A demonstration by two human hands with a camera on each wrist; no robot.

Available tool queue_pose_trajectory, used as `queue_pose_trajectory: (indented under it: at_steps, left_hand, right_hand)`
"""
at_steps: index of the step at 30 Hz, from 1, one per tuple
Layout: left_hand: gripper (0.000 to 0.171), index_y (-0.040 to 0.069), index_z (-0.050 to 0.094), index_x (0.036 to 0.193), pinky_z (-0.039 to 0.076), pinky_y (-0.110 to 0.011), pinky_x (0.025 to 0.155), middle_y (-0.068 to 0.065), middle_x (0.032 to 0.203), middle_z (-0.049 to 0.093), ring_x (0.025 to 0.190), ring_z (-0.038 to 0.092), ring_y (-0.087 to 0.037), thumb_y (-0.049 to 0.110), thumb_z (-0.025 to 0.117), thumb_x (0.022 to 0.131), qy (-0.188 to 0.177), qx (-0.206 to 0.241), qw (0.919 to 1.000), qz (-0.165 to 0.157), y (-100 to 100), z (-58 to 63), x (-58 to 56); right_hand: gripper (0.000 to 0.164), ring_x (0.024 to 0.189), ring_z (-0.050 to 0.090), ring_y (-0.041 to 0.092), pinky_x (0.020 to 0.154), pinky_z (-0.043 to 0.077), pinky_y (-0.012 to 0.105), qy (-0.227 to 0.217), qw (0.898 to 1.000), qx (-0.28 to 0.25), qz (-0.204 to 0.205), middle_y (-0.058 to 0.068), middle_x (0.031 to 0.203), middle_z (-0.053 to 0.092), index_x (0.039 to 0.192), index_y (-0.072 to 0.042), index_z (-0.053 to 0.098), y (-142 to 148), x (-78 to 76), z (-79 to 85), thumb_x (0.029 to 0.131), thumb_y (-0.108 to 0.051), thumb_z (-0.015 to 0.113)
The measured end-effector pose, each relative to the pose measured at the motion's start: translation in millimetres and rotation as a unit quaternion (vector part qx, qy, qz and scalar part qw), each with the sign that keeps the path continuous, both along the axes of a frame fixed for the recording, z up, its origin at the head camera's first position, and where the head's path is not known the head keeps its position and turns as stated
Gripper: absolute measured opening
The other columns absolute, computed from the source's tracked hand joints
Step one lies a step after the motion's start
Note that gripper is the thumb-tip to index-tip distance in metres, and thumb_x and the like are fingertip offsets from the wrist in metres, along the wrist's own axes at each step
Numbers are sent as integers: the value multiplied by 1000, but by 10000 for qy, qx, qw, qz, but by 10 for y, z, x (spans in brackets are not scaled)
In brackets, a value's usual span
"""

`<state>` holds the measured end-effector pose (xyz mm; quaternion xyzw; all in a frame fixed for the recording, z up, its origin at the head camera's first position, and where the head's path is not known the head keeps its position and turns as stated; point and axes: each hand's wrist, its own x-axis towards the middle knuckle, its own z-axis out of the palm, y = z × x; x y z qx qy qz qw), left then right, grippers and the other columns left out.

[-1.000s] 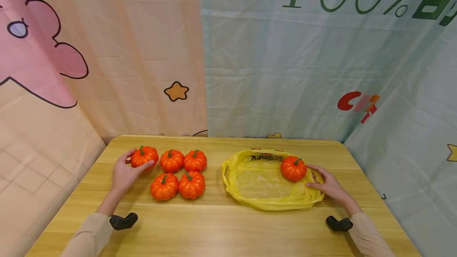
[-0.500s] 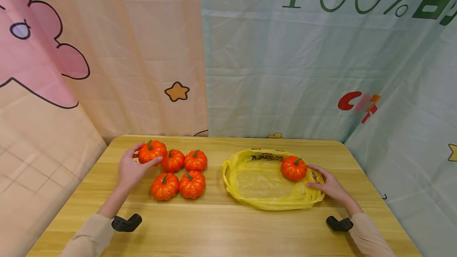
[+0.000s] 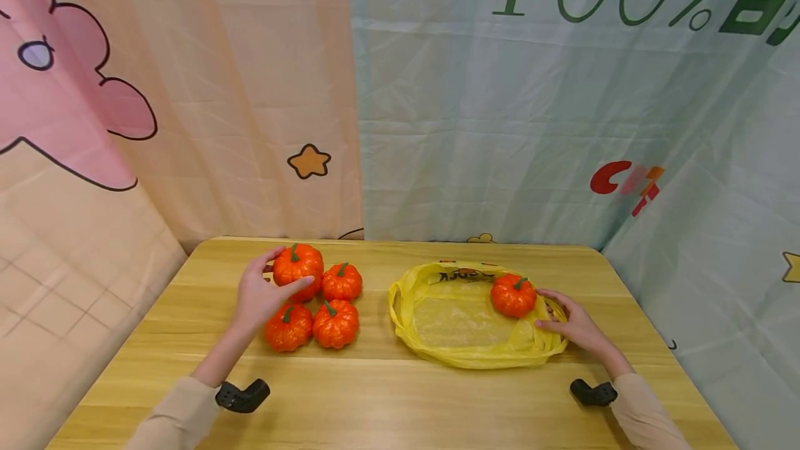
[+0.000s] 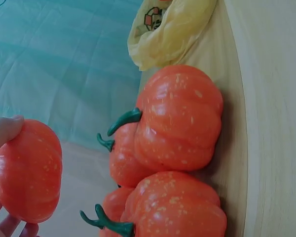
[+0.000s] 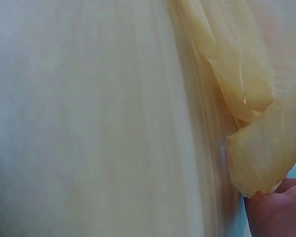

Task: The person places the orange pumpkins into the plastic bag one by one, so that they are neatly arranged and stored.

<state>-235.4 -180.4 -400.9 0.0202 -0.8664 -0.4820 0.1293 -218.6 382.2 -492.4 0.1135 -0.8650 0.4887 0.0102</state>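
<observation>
Stretches out as a light yellow-brown, wood-grained table [image 3: 400, 405] with rounded far corners. Carries, left of the middle, four glossy, ribbed, orange-red, green-stemmed pumpkins [image 3: 336, 328], clustered two by two; right of them, bears a thin, yellow plastic bag [image 3: 481, 358] spread wide open.

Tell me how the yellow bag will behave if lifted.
Likely floppy: the yellow bag shows thin, wrinkled folds. Probably light, since its film looks see-through. If raised only where the right hand holds it, it might tilt, letting the round pumpkin inside roll.
</observation>
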Motion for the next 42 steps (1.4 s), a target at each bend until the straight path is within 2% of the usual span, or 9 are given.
queue_pose_trajectory:
  at_steps: [6, 14, 18, 22, 30, 38, 42]
  left_hand:
    - [80, 9, 46, 140, 42, -36, 88, -14, 132, 48, 112, 45, -27, 33, 83, 73, -152, 85, 9996, -222, 175, -22, 20]
    - [81, 11, 47, 139, 41, -48, 105, -12, 139, 45, 127, 42, -30, 32, 85, 71, -166, 414, 9974, -560, 430, -53, -1]
    - [80, 12, 48, 139, 46, -44, 98, -10, 134, 49, 119, 46, -27, 31, 85, 71, -165, 496, 9970, -567, 565, -53, -17]
    - [79, 13, 48, 139, 46, -38, 91, -9, 132, 49, 113, 46, -24, 31, 85, 71, -153, 610, 9964, -563, 691, -52, -24]
    - [79, 17, 51, 136, 47, -39, 92, -7, 132, 50, 112, 48, -24, 32, 87, 68, -150, 787, 9941, -731, 933, -99, -59]
    - [78, 16, 53, 135, 49, -33, 85, -9, 129, 52, 105, 51, -25, 30, 88, 66, -44, 930, 9915, -909, 1181, -83, -65]
    - [78, 15, 55, 133, 45, -32, 83, -8, 129, 53, 106, 49, -23, 30, 89, 65, 46, 891, 9905, -1046, 1338, -118, -70]
  right_hand:
    - [64, 109, 40, -17, 86, 42, 6, 69, 10000, -4, -17, 33, 140, 41, 137, 9, 42, -19, 16, 24, 84, -10, 73]
    - [65, 110, 39, -16, 87, 40, 5, 14, 9999, 58, -93, 31, 140, 41, 138, 7, 43, -9, 4, 10, 84, -12, 73]
    - [65, 110, 38, -16, 87, 40, 6, -1, 9999, 37, -97, 31, 141, 41, 138, 7, 42, 0, -4, 13, 84, -12, 73]
    - [64, 109, 39, -16, 86, 41, 6, 19, 10000, -1, -86, 31, 140, 42, 138, 7, 43, -7, 1, 25, 83, -10, 73]
    - [64, 117, 40, -3, 88, 38, 5, -34, 9999, 72, -107, 29, 142, 42, 139, 5, 43, -15, 18, 25, 84, -12, 73]
    - [65, 111, 40, -12, 87, 41, 6, -99, 9999, -79, -103, 29, 142, 41, 139, 5, 43, -2, -4, 7, 84, -11, 73]
    - [65, 114, 41, -8, 87, 40, 6, -118, 9998, 7, -157, 28, 142, 42, 139, 4, 43, 9, -4, 8, 84, -13, 73]
